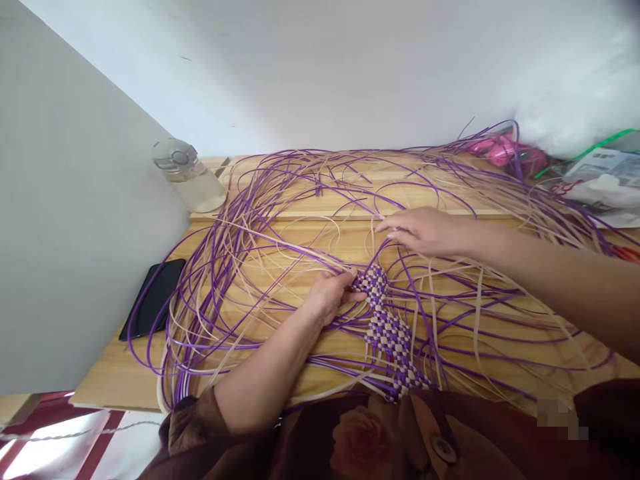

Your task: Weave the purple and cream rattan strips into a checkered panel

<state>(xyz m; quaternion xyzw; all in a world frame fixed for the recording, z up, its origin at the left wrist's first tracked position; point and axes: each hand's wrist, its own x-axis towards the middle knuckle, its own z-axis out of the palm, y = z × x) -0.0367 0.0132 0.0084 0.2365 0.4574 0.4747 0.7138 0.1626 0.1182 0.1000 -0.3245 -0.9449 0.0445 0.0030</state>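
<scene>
The left hand's (329, 295) fingers pinch the upper left edge of a knobbly purple-and-cream woven strip piece (389, 331) on the pale wooden surface (107, 380); dark clothing (300, 437) hides its near end. The right hand's (425, 231) fingers bend over loose purple and cream strips (200, 340); whether they grip any, I cannot tell.

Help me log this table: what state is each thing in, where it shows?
Woven piece: partly woven, strands trailing out
Strands: loose, looping
Left hand: pinching the woven piece
Right hand: fingers closed on strands
Bottle: standing, lid on
Phone: lying flat, screen dark
</scene>
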